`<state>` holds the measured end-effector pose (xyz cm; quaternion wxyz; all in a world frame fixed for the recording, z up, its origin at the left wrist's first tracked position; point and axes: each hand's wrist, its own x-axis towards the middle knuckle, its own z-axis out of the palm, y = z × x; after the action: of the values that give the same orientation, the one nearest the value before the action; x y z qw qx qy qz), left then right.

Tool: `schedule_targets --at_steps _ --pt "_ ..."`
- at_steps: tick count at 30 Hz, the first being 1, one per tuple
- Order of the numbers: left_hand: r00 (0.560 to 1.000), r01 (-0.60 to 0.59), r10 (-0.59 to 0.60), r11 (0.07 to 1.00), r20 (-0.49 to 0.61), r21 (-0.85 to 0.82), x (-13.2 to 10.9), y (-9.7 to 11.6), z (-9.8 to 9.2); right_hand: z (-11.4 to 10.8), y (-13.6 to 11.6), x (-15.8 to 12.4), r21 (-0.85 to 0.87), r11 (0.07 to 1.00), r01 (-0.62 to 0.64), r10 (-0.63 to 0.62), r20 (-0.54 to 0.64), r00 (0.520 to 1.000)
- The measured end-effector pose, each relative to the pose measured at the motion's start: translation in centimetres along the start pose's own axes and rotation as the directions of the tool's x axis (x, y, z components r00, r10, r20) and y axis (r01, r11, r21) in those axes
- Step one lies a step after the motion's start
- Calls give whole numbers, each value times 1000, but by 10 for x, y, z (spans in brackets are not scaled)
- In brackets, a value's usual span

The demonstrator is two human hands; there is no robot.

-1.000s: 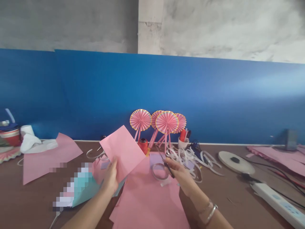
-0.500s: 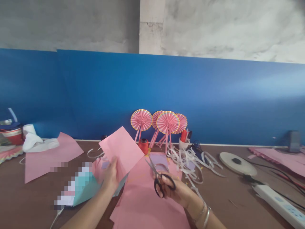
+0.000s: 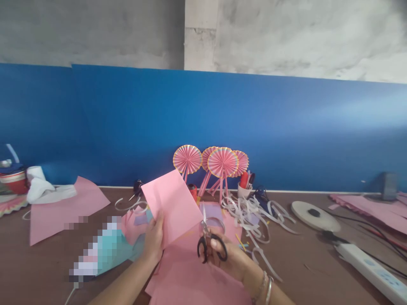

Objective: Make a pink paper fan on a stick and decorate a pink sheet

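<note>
My left hand (image 3: 154, 237) pinches a pink paper sheet (image 3: 174, 205) by its lower left edge and holds it tilted above the table. In my right hand (image 3: 227, 252) is a pair of scissors (image 3: 205, 231) with black handles, fingers through the loops. The blades point up and away, close to the right corner of the held sheet; whether they touch the paper I cannot tell. Beneath both hands lies a stack of pink sheets (image 3: 193, 275). A roll of tape (image 3: 219, 223) rests on the stack behind the scissors.
Several pleated pink paper fans (image 3: 187, 159) stand against the blue panel (image 3: 133, 114). White ribbon strips (image 3: 254, 216) tangle beside a white cup (image 3: 244, 190) of tools. To the right are a round white disc (image 3: 314, 215) and a power strip (image 3: 372, 269); another pink sheet (image 3: 70, 207) lies left.
The held sheet has turned and shifted right, toward the scissors. My right hand has moved slightly left, and the scissor blades have closed together and point more upright.
</note>
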<state>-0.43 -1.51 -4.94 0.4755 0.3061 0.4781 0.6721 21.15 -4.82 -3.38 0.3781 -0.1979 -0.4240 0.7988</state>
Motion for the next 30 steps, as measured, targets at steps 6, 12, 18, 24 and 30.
schedule_targets --at_steps 6,12,18,24,30 --pt "1000 -19 18 999 20 44 -3 4 2 6 3 1 114 991 69 -72 18 997" --pt "998 -34 41 989 -45 146 -9 12 6 11 4 2 147 986 76 -70 -46 996" --pt "999 -31 35 991 -29 129 -7 9 4 4 9 2 136 987 91 -82 -70 994" --pt "998 8 -2 995 -64 100 -7 12 6 -2 15 2 143 984 106 -90 -117 989" --pt "999 15 -13 999 -51 44 -8 17 8 6 12 3 65 991 114 -104 -142 984"
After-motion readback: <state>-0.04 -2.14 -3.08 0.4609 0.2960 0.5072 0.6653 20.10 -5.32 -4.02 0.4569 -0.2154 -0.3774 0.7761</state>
